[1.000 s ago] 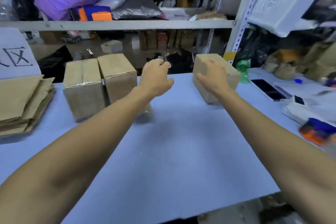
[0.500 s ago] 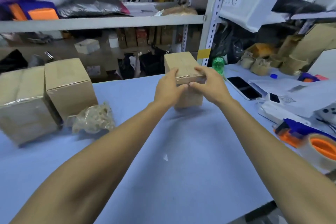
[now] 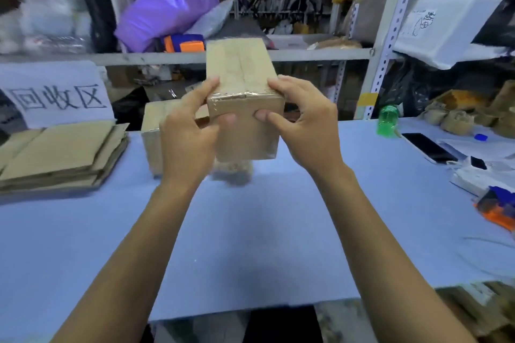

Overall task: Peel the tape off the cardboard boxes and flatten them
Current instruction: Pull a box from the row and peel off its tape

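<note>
Both hands hold one taped cardboard box (image 3: 245,97) up in the air above the middle of the table, clear of its surface. Left hand (image 3: 189,131) grips the box's left side, fingers reaching up along that side and the thumb pressed on the near face; right hand (image 3: 301,125) clasps the right side, fingers curled over the top edge and the thumb laid on the near face close to the other thumb. Clear tape (image 3: 242,96) runs along the box's upper near edge, between the two hands, and a seam runs down the middle of its top. Behind the left hand, near the table's far edge, a second cardboard box (image 3: 152,133) stands on the surface, partly hidden by the wrist. Just below the held box a crumpled wad of peeled tape (image 3: 234,172) lies blurred on the table. At the far left corner sits a stack of flattened cardboard (image 3: 58,153), with a white sign (image 3: 55,95) bearing handwritten characters propped behind it. Toward the right edge lie a phone (image 3: 429,147), papers (image 3: 479,147) and an orange and blue tape dispenser (image 3: 498,209); a green bottle (image 3: 388,120) stands by the far edge. A light blue table (image 3: 250,245) carries everything, and metal shelving (image 3: 390,36) crowded with parcels and a purple bag (image 3: 164,14) fills the room beyond.
</note>
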`<control>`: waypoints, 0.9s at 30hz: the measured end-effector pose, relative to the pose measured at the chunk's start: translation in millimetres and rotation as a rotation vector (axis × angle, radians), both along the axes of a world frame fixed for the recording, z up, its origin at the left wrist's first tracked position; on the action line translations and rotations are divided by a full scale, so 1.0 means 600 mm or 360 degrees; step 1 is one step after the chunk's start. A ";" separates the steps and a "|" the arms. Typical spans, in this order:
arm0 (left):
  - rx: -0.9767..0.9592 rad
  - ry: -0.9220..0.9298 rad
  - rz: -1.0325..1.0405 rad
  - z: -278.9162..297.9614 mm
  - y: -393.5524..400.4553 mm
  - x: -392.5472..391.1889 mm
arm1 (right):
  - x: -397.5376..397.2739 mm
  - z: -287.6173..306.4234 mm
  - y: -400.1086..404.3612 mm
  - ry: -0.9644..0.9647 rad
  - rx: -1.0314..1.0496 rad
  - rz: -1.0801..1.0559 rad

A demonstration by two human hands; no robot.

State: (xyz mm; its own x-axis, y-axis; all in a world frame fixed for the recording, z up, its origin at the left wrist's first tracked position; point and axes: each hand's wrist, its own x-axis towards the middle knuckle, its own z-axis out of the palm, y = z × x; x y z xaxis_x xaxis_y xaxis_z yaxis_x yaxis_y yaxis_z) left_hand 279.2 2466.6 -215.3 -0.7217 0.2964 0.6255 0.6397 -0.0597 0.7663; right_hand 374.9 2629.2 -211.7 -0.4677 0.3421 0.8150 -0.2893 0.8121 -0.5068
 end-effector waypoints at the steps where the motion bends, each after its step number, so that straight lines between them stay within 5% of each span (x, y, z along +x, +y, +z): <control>1: 0.0013 -0.0001 0.0066 -0.001 -0.041 0.009 | -0.004 -0.005 -0.036 0.0026 0.0041 0.0047; 4: 0.0064 -0.0073 0.0201 -0.016 -0.158 0.042 | -0.014 -0.022 -0.135 0.0022 0.0022 0.0242; 10: 0.0192 -0.0191 0.0626 -0.090 -0.301 0.077 | -0.029 -0.096 -0.274 -0.0104 -0.0563 0.0917; 18: 0.0099 -0.0238 0.0791 -0.208 -0.330 0.027 | -0.085 -0.213 -0.330 -0.0051 -0.0851 0.0739; 27: 0.0072 -0.0229 0.0786 -0.228 -0.331 -0.012 | -0.118 -0.221 -0.316 -0.0239 -0.1109 0.0878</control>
